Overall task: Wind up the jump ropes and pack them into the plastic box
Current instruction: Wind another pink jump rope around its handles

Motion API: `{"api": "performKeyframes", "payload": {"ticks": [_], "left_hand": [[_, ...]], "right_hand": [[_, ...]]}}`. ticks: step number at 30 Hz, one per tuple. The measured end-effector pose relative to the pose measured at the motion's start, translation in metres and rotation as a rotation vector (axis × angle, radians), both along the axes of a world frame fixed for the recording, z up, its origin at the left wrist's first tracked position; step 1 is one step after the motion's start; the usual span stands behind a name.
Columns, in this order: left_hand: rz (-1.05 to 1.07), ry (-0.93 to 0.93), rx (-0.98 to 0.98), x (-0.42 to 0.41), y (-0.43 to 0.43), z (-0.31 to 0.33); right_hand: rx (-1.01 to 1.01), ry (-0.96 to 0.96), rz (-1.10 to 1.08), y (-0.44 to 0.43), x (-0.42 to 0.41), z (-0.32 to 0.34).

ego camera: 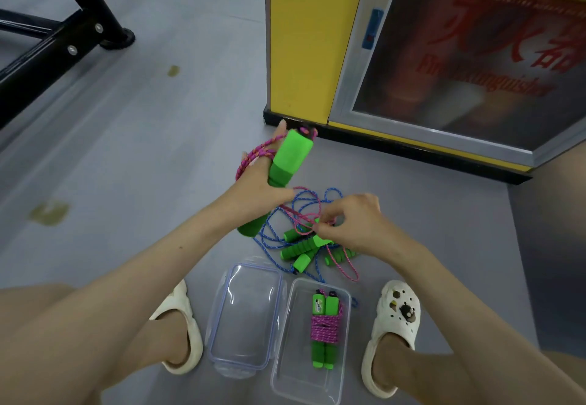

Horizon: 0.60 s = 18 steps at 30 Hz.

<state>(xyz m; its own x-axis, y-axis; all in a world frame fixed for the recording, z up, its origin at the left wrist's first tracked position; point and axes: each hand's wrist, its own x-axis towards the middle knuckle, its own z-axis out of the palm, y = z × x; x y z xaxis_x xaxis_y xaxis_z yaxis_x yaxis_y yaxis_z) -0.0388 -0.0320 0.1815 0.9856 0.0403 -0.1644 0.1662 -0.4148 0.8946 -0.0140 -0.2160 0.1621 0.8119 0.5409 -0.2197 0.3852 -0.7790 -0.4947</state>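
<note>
**A:** Head view: grey floor (158, 151), yellow cabinet (298, 40) ahead, black frame (47, 52) far left.

**B:** Box?

**A:** Plastic box (287, 373) lies open on the floor between two white sandals (393, 325). Lid (244, 319) is touching its left side. One wound bundle (324, 330) lies inside.

**B:** Hands?

**A:** Left hand (260, 189) grips a green handle (290, 154), raised. Pink rope (253, 157) is looped over its fingers. Right hand (355, 224) pinches that rope lower down, just above the loose pile (304, 246) of blue and pink ropes beyond the box.
</note>
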Motion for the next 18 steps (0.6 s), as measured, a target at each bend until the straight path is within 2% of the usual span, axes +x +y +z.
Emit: {"api": "performKeyframes", "payload": {"ticks": [2, 4, 7, 9, 11, 15, 18], "left_hand": [[-0.088, -0.029, 0.196, -0.001, 0.002, -0.004], [-0.146, 0.037, 0.321, 0.001, 0.008, -0.009], [-0.193, 0.12, 0.427, 0.002, 0.013, -0.014], [-0.151, 0.212, 0.316, 0.0, 0.012, -0.011], [-0.155, 0.379, 0.129, -0.005, 0.007, -0.004], [-0.297, 0.557, -0.373, -0.016, -0.005, -0.001], [-0.393, 0.604, -0.69, -0.018, -0.007, -0.005]], "right_hand": [[0.102, 0.144, -0.016, -0.003, 0.004, 0.007], [0.213, 0.251, -0.031, -0.004, 0.006, 0.013], [0.335, 0.248, -0.102, -0.003, 0.008, 0.015], [0.42, 0.219, -0.177, -0.002, 0.009, 0.012], [0.549, 0.255, -0.283, -0.002, 0.01, 0.01], [0.768, 0.347, -0.455, 0.002, 0.011, 0.012], [0.925, 0.472, -0.545, 0.007, 0.011, 0.01]]}}
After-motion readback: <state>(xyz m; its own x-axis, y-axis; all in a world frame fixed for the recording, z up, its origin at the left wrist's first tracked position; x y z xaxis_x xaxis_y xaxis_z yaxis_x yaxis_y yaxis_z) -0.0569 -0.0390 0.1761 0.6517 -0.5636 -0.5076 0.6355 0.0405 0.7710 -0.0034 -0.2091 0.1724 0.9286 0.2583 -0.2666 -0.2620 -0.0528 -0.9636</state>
